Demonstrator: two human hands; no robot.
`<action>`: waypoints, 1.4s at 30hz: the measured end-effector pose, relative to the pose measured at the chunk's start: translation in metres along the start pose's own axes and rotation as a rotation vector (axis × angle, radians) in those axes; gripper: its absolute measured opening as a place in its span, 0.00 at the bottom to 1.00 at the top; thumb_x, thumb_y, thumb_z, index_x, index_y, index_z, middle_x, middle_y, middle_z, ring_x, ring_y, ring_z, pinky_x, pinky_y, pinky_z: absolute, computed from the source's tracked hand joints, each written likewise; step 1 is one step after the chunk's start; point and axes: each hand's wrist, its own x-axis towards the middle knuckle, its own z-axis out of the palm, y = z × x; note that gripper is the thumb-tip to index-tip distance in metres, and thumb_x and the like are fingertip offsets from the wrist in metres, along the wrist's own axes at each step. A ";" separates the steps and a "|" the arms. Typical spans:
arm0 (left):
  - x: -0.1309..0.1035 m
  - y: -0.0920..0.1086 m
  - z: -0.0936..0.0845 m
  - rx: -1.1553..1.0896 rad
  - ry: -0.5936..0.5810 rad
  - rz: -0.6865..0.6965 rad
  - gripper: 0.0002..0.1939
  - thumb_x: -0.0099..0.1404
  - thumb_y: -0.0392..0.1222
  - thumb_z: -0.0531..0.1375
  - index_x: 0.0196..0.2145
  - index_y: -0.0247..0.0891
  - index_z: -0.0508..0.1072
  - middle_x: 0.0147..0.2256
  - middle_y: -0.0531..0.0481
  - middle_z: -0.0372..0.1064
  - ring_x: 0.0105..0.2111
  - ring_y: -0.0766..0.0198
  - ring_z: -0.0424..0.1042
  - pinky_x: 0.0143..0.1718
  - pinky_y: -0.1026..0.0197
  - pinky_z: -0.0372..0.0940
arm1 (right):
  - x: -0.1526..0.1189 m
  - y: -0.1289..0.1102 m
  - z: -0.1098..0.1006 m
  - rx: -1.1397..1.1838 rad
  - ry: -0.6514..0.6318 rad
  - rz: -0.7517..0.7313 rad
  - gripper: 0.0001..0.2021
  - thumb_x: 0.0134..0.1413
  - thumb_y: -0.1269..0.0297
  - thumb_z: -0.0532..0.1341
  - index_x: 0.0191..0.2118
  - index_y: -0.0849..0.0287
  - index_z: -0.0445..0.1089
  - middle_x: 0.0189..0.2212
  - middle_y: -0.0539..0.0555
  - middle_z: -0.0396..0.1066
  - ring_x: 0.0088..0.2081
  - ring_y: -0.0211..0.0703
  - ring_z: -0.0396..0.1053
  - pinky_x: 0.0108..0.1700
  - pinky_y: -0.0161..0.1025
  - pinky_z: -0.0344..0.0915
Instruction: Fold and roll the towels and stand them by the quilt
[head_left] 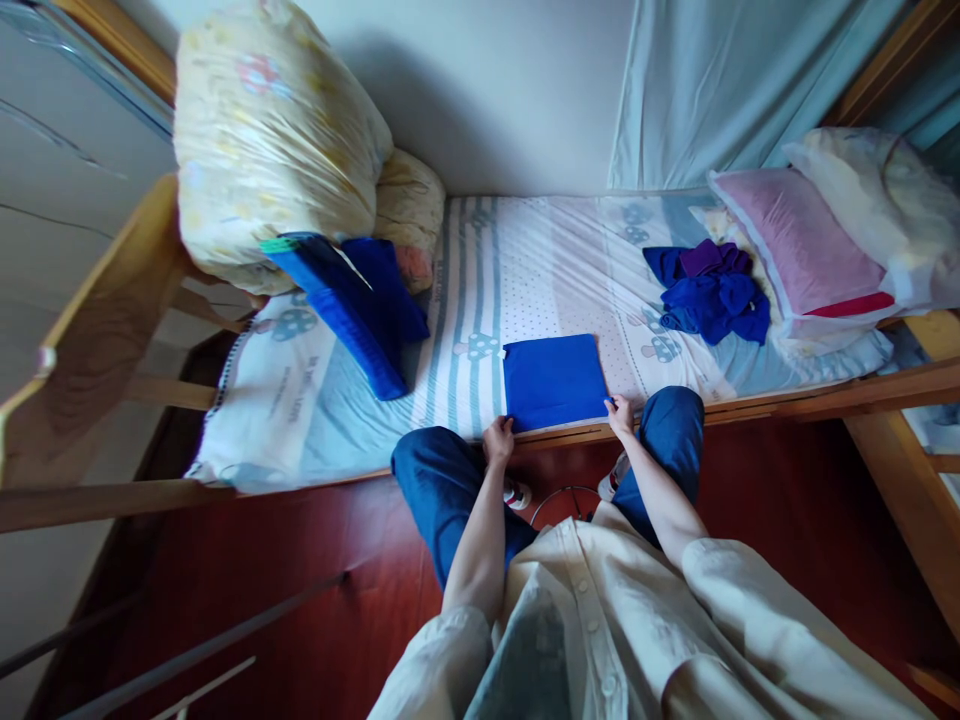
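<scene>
A blue cloth (pixel 556 380), flat and roughly square, lies at the front edge of the bed, with a small white tag at its upper left. My left hand (pixel 498 440) pinches its near left corner. At the near right corner, the fingers of my right hand (pixel 620 415) are closed on the same cloth. Farther right is a crumpled pile of blue cloth (pixel 716 305) with a purple piece (pixel 712 258) on top. To the left, folded blue cloths (pixel 352 330) lean against a large cream bundle, one with a green edge.
The bed (pixel 480 265) has a patterned sheet and a wooden rail (pixel 810 405) along its front. A stuffed cream bedding bundle (pixel 277 140) stands at the left end. Pink bedding in a clear bag (pixel 802 240) lies at the right, below a pale curtain (pixel 720 90). My knees touch the bedside.
</scene>
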 end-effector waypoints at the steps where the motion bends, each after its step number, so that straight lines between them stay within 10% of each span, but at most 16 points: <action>1: 0.000 -0.001 0.000 0.003 0.000 -0.004 0.12 0.70 0.44 0.56 0.41 0.37 0.79 0.39 0.37 0.79 0.45 0.48 0.77 0.45 0.56 0.67 | -0.001 0.000 0.000 -0.008 0.000 0.005 0.11 0.60 0.64 0.63 0.45 0.60 0.78 0.42 0.60 0.81 0.43 0.49 0.76 0.52 0.42 0.70; 26: 0.019 -0.019 0.017 0.032 -0.079 -0.200 0.18 0.73 0.51 0.56 0.39 0.34 0.79 0.40 0.31 0.76 0.49 0.39 0.74 0.53 0.44 0.65 | 0.011 0.016 0.016 -0.166 0.004 0.103 0.14 0.64 0.57 0.62 0.42 0.61 0.80 0.39 0.63 0.81 0.41 0.52 0.74 0.47 0.40 0.66; 42: 0.000 0.011 0.002 0.146 -0.003 -0.200 0.19 0.75 0.51 0.52 0.44 0.38 0.78 0.39 0.38 0.78 0.43 0.48 0.77 0.42 0.54 0.67 | 0.001 -0.002 0.007 -0.382 -0.013 0.045 0.20 0.72 0.54 0.53 0.50 0.62 0.78 0.43 0.64 0.81 0.42 0.51 0.76 0.43 0.38 0.65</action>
